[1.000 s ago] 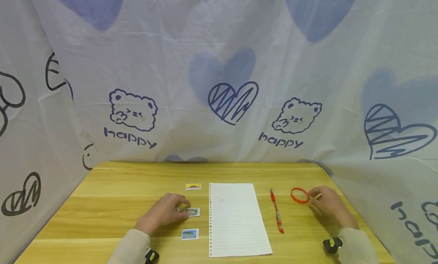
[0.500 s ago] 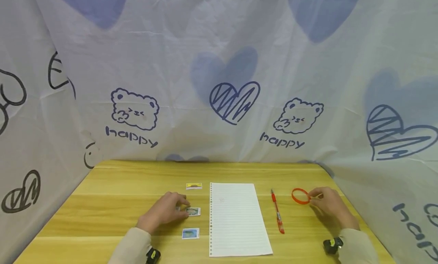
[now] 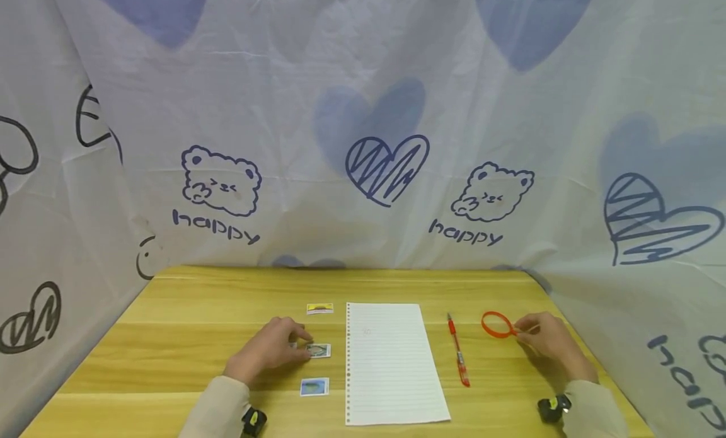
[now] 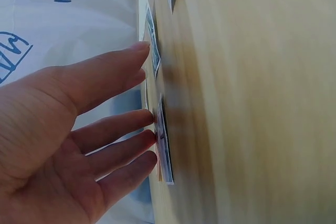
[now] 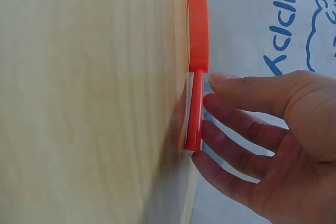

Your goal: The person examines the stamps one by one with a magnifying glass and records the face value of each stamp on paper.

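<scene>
My left hand (image 3: pixel 272 346) is low over the table's left half, among several small picture cards that look like stamps. Its thumb and index tips are at a green-toned stamp (image 3: pixel 321 350). In the left wrist view the other fingertips reach another stamp (image 4: pixel 165 153), mostly hidden by the hand in the head view. A yellow stamp (image 3: pixel 320 309) lies beyond the hand and a blue stamp (image 3: pixel 314 387) nearer. At the right, a red magnifying glass (image 5: pixel 198 35) lies on the table. My right hand (image 3: pixel 547 337) has loosely bent fingertips right at its handle (image 5: pixel 195 114), not wrapped round it.
A lined, hole-edged sheet of paper (image 3: pixel 394 368) lies mid-table, with a faint reddish mark near its top left. Right of it is a red pen (image 3: pixel 458 353). A printed white cloth (image 3: pixel 306 224) hangs round the wooden table's (image 3: pixel 187 337) back and sides.
My right hand has shifted slightly right, away from the lens, so more of the magnifying glass's handle shows. The left hand and the stamps look almost the same.
</scene>
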